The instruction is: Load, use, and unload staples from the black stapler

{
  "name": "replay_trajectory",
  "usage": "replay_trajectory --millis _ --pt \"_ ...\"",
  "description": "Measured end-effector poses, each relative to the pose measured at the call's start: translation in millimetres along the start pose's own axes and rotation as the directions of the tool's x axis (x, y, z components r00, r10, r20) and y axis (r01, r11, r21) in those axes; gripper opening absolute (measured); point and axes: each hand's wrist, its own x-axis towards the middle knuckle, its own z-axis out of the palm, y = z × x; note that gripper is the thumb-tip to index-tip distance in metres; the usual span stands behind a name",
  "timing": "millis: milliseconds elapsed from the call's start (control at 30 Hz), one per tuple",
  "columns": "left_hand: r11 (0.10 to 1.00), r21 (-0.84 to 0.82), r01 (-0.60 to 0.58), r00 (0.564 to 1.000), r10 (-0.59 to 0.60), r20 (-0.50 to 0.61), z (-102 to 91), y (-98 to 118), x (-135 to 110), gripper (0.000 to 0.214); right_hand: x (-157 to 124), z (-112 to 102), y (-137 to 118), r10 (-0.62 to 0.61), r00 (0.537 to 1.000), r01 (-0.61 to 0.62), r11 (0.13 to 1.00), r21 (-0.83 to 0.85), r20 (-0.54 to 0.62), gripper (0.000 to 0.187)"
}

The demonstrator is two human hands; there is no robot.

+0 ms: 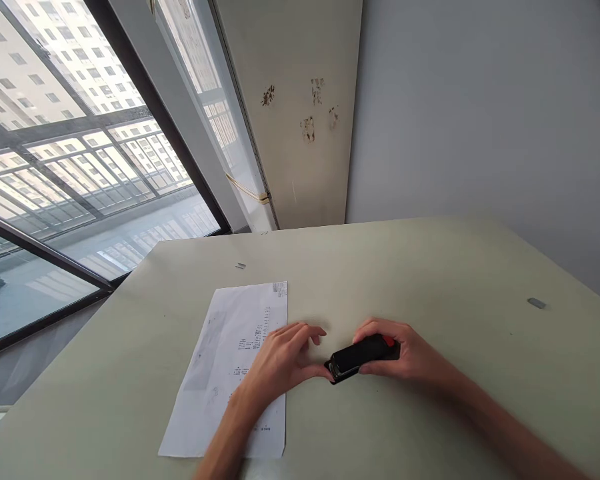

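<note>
A black stapler (pixel 359 357) with a red part at its rear lies on the pale green table (pixel 430 280). My right hand (pixel 413 353) is wrapped round its back end. My left hand (pixel 283 360) rests on the right edge of a printed white paper sheet (pixel 230 373), its fingers loosely curled and its thumb touching the stapler's front tip.
A small strip of staples (pixel 536 303) lies at the table's right side and another small metal piece (pixel 241 266) near the far left. A large window (pixel 80 167) runs along the left; a grey wall (pixel 480 107) stands behind the table.
</note>
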Motion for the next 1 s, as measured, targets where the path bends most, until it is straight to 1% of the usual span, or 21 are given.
replay_trajectory --millis 33,67,133,167,233,267,333,400,433,500,600,800,1000 --pt "1.0 0.005 0.021 1.0 -0.021 0.005 -7.4 -2.3 0.8 0.057 0.3 -0.8 0.8 -0.002 1.0 0.002 1.0 -0.008 -0.006 0.024" --pt "0.999 0.018 0.05 0.999 -0.05 0.006 -15.8 -5.9 1.3 0.056 0.5 -1.6 1.4 0.0 1.0 0.0 1.0 -0.018 -0.013 0.025" --pt "0.987 0.074 0.141 0.99 -0.14 -0.021 -33.5 -18.0 1.9 0.045 0.6 -3.0 1.4 0.01 0.999 -0.011 0.999 -0.034 -0.036 0.026" --pt "0.975 0.119 0.19 0.982 -0.187 -0.036 -42.0 -26.9 1.9 0.042 0.4 -3.3 0.8 0.016 0.999 -0.018 0.999 -0.038 -0.047 0.026" --pt "0.921 0.255 0.296 0.955 -0.282 -0.089 -56.4 -49.5 1.7 0.043 -0.2 -3.1 -1.6 0.024 0.998 -0.026 0.999 -0.037 -0.064 0.026" --pt "0.899 0.287 0.331 0.944 -0.31 -0.116 -61.7 -62.3 1.6 0.045 -0.6 -2.7 -3.2 0.026 0.997 -0.029 0.999 -0.034 -0.071 0.025" --pt "0.868 0.323 0.377 0.926 -0.341 -0.163 -68.3 -87.5 1.4 0.048 -1.4 -1.4 -6.8 0.032 0.996 -0.034 0.999 -0.027 -0.079 0.024" --pt "0.841 0.347 0.416 0.909 -0.366 -0.202 -70.2 -107.9 1.2 0.052 -2.1 -0.4 -10.0 0.037 0.996 -0.039 0.999 -0.023 -0.085 0.023" --pt "0.831 0.355 0.428 0.902 -0.372 -0.217 -69.8 -115.3 0.9 0.053 -2.4 -0.2 -11.2 0.04 0.996 -0.041 0.999 -0.02 -0.085 0.023" --pt "0.82 0.367 0.439 0.897 -0.375 -0.235 -66.9 -123.3 0.1 0.051 -2.8 -0.2 -12.8 0.046 0.996 -0.047 0.999 -0.012 -0.08 0.025" --pt "0.824 0.376 0.423 0.904 -0.358 -0.234 -59.3 -120.8 -2.4 0.045 -3.4 -0.7 -13.8 0.053 0.996 -0.053 0.999 -0.004 -0.078 0.027" --pt "0.85 0.382 0.364 0.927 -0.293 -0.234 -42.1 -93.3 -10.9 0.036 -5.7 -1.0 -15.4 0.056 0.995 -0.059 0.998 -0.032 -0.082 0.029" --pt "0.861 0.352 0.366 0.922 -0.284 -0.262 -30.0 -70.3 -21.3 0.029 -4.9 -0.5 -6.6 0.053 0.995 -0.056 0.998 -0.032 -0.084 0.031"
